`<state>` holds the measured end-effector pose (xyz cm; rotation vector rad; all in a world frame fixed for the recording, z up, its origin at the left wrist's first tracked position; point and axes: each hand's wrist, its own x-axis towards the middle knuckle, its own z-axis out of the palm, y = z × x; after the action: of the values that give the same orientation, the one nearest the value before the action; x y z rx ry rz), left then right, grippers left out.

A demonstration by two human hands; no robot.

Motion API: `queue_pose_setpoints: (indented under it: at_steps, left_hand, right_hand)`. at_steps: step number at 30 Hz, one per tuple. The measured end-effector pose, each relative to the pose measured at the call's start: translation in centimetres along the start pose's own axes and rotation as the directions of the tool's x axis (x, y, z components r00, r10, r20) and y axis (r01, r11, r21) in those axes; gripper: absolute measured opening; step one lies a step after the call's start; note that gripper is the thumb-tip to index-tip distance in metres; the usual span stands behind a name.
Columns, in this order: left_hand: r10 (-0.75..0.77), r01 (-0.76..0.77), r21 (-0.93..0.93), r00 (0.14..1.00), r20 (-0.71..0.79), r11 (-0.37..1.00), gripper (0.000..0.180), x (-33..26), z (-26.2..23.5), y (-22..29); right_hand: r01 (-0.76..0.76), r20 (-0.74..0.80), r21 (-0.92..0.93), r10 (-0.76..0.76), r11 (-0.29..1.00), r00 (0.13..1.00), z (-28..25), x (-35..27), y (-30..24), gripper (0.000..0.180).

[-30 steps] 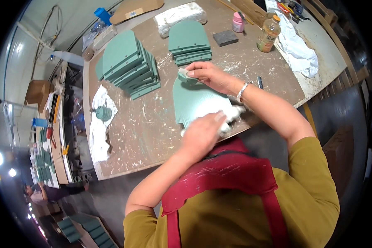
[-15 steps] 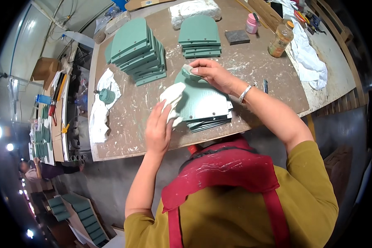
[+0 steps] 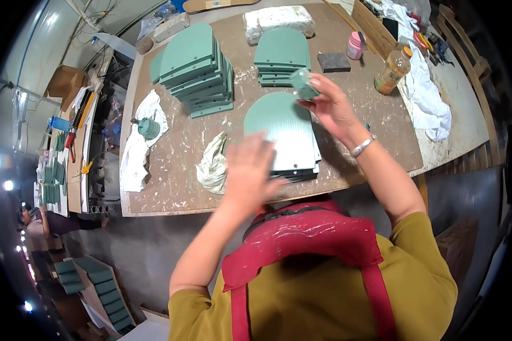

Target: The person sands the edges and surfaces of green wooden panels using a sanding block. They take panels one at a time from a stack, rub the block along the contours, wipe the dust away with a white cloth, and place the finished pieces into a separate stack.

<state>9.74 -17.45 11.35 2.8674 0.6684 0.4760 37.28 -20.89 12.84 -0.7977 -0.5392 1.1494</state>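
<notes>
A rounded-top green panel (image 3: 279,122) lies uppermost on a low stack in front of me, its lower part shining under the light. My left hand (image 3: 250,170), blurred by motion, is spread at the left edge of that panel and holds nothing. Beside it on the table rests a crumpled off-white cloth (image 3: 213,165). Between the fingers of my right hand (image 3: 333,108) is a small pale-green piece (image 3: 305,84), raised over the panel's upper right; it is too blurred to tell its kind.
Green panels form a tall stack (image 3: 190,62) at left and a shorter one (image 3: 281,51) behind. Farther right are a dark grey block (image 3: 334,62), a pink bottle (image 3: 355,46) and a drink bottle (image 3: 392,71). A small green container (image 3: 148,128) sits on a white cloth (image 3: 135,162).
My left hand has let go of the off-white cloth, which now lies on the table, and has moved right to the panel. My right hand has moved right with the small piece.
</notes>
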Motion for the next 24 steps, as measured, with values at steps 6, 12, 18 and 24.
queue_pose_setpoints:
  at_steps: [6, 12, 18, 24]
  left_hand:
    - [0.140, -0.141, 0.122, 0.990, 0.019, 0.983, 0.076, 2.9, 3.0, 3.0]
    - [0.030, -0.104, -0.194, 0.937, -0.347, 0.975, 0.043, 2.7, -2.2, 1.3]
    - [-0.755, 0.105, -0.994, 0.654, 0.048, 0.027, 0.037, 6.3, -2.3, -1.6]
    - [-0.642, 0.379, -0.922, 0.688, 0.338, -0.078, 0.044, 4.8, 1.1, -6.2]
  right_hand:
    - [0.001, -0.077, 0.122, 0.008, 0.993, 0.997, -1.9, -3.5, -1.2, 0.032]
    - [-0.028, -0.132, 0.135, 0.046, 0.991, 0.990, -4.2, -6.0, -2.0, 0.034]
    - [0.059, -0.175, 0.194, -0.024, 0.979, 0.984, -5.8, -6.3, -2.5, 0.034]
    - [-0.005, -0.133, 0.186, 0.030, 0.983, 0.991, -6.1, -5.7, -2.1, 0.034]
